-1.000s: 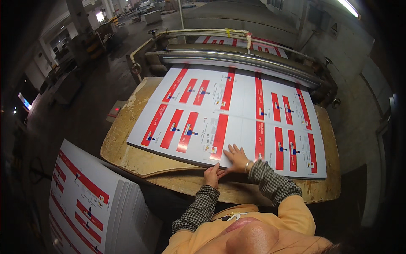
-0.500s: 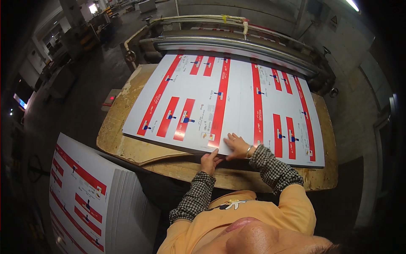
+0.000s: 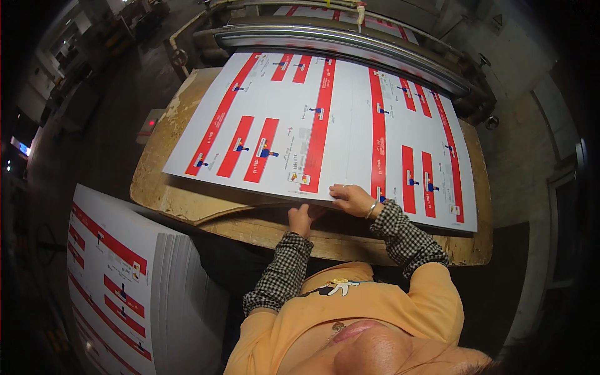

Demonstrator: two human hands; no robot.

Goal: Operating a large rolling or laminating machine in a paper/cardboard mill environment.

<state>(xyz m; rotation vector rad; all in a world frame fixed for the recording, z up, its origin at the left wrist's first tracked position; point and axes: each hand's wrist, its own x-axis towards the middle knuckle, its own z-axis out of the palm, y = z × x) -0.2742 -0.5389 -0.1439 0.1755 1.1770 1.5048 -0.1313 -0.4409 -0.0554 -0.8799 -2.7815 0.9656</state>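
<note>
A large white printed sheet (image 3: 350, 150) with red bands and small blue figures lies on the worn wooden table (image 3: 181, 200). Its far side reaches the metal roller (image 3: 350, 47) of a machine. My right hand (image 3: 356, 201), with a bracelet at the wrist, is closed over the sheet's near edge, fingertips on the printed face. Beside it to the left, my left hand (image 3: 300, 220) is at the same edge. Its thumb points up, and its other fingers are partly hidden beneath the sheet.
To my lower left stands a tall stack of similar printed sheets (image 3: 119, 250), its layered side facing me. Pipes (image 3: 250, 6) run above the roller. A handwheel (image 3: 179, 57) sits at the machine's left end. A small box with a red light (image 3: 152, 123) lies left of the table.
My right hand has drawn back from lying on the sheet to its near edge. The left fingers have slipped lower, partly under that edge. The view has tilted, so the scene sits higher.
</note>
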